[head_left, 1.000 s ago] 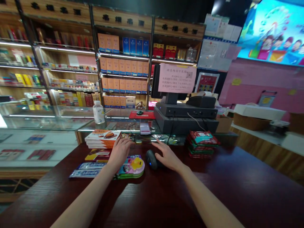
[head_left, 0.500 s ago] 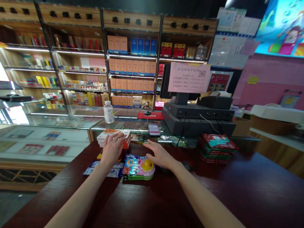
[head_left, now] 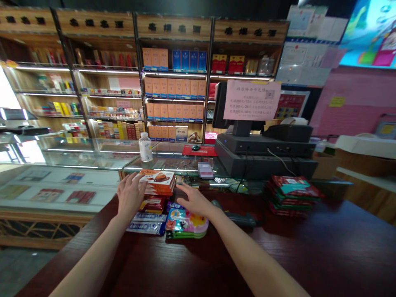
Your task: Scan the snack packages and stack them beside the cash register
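Observation:
My left hand point(head_left: 130, 194) is at the left side of a stack of flat orange-and-white boxes point(head_left: 159, 177), fingers stretched out and thumb hidden from me. Whether its fingertips touch the boxes I cannot tell. To the right of that stack, my right hand point(head_left: 194, 201) hovers with fingers extended, above colourful snack packets point(head_left: 182, 222) with a cartoon print. Between the hands lie a dark red and yellow box point(head_left: 153, 203) and blue-and-silver packets point(head_left: 147, 225). A purple packet point(head_left: 172, 206) shows partly behind the cartoon ones. Neither hand holds anything I can see.
A dark handheld scanner point(head_left: 243, 219) lies beside my right forearm. Red and green packets point(head_left: 292, 196) are piled at the right. Beyond the dark wooden counter point(head_left: 173, 268) stand a white bottle point(head_left: 145, 148) on the glass display case and a cash register point(head_left: 266, 154).
My left hand has moved left off the top of the orange-and-white boxes, uncovering them. My right hand has shifted slightly left and down, over the cartoon packets. The view has shifted a little.

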`<state>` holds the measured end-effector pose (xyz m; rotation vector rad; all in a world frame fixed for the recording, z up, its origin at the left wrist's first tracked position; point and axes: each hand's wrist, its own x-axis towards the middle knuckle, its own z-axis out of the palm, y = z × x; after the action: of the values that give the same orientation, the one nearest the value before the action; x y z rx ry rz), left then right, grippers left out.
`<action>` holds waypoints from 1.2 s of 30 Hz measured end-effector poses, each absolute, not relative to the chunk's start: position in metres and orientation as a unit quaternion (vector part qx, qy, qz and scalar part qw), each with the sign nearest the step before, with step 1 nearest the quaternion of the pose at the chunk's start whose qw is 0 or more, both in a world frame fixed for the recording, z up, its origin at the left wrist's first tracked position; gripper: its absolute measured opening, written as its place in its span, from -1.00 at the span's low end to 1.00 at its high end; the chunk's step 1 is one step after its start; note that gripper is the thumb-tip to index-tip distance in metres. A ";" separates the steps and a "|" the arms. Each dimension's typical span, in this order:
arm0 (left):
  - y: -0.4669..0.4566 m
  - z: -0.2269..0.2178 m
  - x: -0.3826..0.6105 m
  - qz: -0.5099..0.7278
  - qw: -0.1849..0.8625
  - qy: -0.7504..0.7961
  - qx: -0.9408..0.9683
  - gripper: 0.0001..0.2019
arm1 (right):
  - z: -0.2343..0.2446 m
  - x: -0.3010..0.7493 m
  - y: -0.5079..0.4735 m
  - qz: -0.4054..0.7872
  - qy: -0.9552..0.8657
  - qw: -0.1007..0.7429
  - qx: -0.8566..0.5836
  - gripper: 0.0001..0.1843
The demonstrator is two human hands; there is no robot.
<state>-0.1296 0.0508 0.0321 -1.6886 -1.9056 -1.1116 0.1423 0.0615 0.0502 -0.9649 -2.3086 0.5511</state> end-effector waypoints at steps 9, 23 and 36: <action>0.062 0.023 -0.145 -0.424 0.071 -0.732 -0.529 -0.49 | 0.044 0.111 0.075 0.279 -0.819 0.365 -0.344 -0.30; 0.050 0.039 -0.132 -0.457 0.036 -0.730 -0.507 -0.54 | 0.041 0.100 0.069 0.359 -0.760 0.382 -0.384 -0.38; 0.033 0.064 -0.071 -0.577 -0.010 -0.663 -0.476 -0.59 | 0.033 0.159 0.060 0.366 -0.700 0.467 -0.399 -0.40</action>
<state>-0.0708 0.0333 0.0643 -1.5050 -2.0966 -1.8256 0.1591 0.0602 0.0331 -0.9789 -1.7170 0.8973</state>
